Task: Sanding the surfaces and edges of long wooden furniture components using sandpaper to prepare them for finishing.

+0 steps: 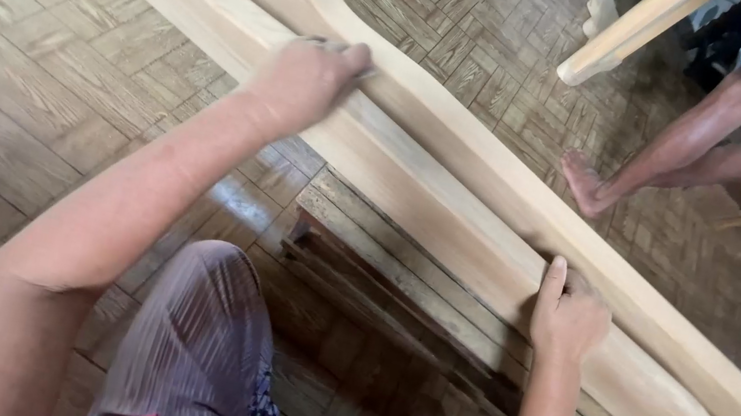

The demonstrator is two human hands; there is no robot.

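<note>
Bottom of frame: the person's knees in striped grey-purple trousers (203, 351), a scrap of red cloth at the lower edge. Just above, lower centre, a stack of dark wooden slats (374, 305) lies on the parquet floor (28, 77). Right hand (568, 314), lower right of centre, lies flat with thumb up against the near edge of a long pale carved wooden beam (454, 192), bracing it, fingers not closed around anything. The beam runs diagonally from upper left to lower right, wavy along its edges. Left hand (307, 80), upper centre, is clenched on a small grey piece, likely sandpaper (356, 61), pressed on the beam's top face. Upper right: another person's bare leg and foot (589, 181), turquoise garment, and another pale timber end (624, 35). No packages or labels visible.
</note>
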